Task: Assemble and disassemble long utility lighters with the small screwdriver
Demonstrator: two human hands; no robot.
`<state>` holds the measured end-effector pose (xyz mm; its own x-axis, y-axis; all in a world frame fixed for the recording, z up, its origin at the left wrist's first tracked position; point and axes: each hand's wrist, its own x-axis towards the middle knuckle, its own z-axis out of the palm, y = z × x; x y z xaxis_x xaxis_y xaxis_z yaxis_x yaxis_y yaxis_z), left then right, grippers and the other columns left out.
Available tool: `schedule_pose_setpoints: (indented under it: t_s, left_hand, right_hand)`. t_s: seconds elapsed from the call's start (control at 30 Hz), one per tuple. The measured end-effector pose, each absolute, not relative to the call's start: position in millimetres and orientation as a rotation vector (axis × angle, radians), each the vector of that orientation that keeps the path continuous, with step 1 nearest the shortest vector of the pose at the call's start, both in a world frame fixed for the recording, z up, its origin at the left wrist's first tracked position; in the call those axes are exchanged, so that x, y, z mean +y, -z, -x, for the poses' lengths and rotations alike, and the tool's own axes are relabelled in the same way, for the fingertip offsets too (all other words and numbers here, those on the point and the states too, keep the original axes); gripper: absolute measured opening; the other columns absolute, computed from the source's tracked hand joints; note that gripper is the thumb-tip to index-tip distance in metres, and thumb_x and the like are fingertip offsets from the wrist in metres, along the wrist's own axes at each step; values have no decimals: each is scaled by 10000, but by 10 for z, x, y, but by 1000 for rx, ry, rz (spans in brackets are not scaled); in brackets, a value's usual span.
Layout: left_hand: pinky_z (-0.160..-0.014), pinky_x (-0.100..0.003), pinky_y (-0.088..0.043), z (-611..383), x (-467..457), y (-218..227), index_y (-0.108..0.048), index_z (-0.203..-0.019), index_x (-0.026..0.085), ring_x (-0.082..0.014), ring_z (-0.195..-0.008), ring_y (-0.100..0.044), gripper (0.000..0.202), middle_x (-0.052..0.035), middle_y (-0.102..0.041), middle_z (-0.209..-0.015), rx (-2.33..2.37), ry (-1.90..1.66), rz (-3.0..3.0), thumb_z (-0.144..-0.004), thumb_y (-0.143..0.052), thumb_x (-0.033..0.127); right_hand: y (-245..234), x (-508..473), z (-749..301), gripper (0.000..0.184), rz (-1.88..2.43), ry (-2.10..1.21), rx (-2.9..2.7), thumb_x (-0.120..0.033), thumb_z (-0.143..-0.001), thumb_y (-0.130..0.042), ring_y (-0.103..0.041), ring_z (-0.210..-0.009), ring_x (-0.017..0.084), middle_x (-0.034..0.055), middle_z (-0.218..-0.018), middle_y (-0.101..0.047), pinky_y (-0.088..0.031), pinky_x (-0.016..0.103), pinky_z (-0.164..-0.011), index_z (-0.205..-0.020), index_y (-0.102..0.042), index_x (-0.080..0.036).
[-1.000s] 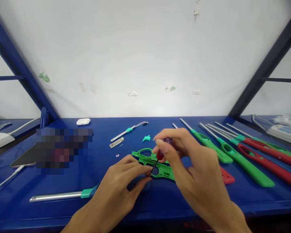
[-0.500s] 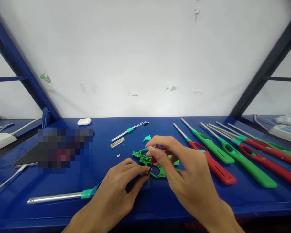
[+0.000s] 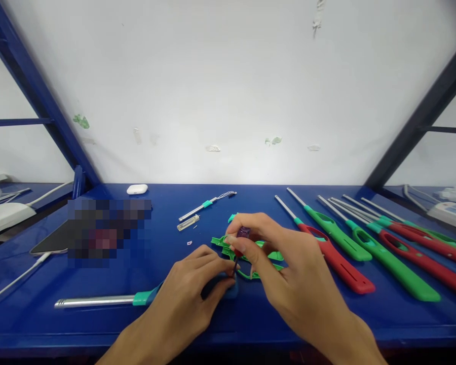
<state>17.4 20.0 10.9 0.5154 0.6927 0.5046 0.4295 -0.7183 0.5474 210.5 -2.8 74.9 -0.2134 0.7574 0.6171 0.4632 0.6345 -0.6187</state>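
The worktop [image 3: 163, 248], blue, is seen from above with two hands at lower centre. The left hand [image 3: 195, 284], left of centre, lies over a blue lighter [image 3: 140, 298], its grip closed about the body; the metal tube and teal collar extend toward the lower left of the frame, and the body's far end shows beyond the thumb. The right hand [image 3: 289, 258], right of centre, has its grip clenched on a screwdriver [image 3: 243, 232] with a purple and red handle; the dark shaft slants down to the left thumb and forefinger, where its tip is hidden. Behind the hands, partly covered by the right one, lie green casing parts [image 3: 220, 242], with a teal piece [image 3: 231, 218] just above them. At centre, above the left hand, are a thin metal tube with a teal collar and wires [image 3: 207, 204], a clear part [image 3: 188, 223] and a small white piece [image 3: 189, 243]. On the right, red and green lighters [image 3: 338, 263] lie slantwise, tubes pointing to the upper left. Toward the left edge are a white case [image 3: 137, 189] and a dark phone [image 3: 51, 241] with a white cable [image 3: 17, 281]; the area beside the phone is pixelated.
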Motion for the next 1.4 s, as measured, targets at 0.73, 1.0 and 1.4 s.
schedule_pose_setpoints:
  t_s: [0.73,1.0,1.4]
  left_hand:
    - [-829,-277,-551,-215,181,-136,-741,-1124,267,-187,-929,-703,236,9,-745,-912,869,-1067,-2459,-1051,-570,123]
    - [-776,-195,-559,-217,194,-123,-738,-1051,255,-130,-836,-762,150,39,-805,-977,915,-1157,-2418,-1006,-666,131]
    - [-749,-268,-538,-233,139,-158,-757,-1061,267,-180,-873,-731,213,17,-788,-955,997,-1030,-2444,-1005,-607,128]
  right_hand:
    - [-969,27,-2263,229,970,-509,-1873,-154,-911,-789,-735,-813,76,-115,-934,-802,-561,147,-676,-1041,-796,-342]
    - [-936,49,-2166,167,1067,-422,-1902,-346,-909,-815,-654,-753,98,-87,-838,-718,-509,218,-630,-857,-681,-261]
    - [-904,95,-2185,69,867,-554,-1912,-234,-932,-794,-649,-767,77,-81,-859,-682,-518,180,-648,-915,-750,-284]
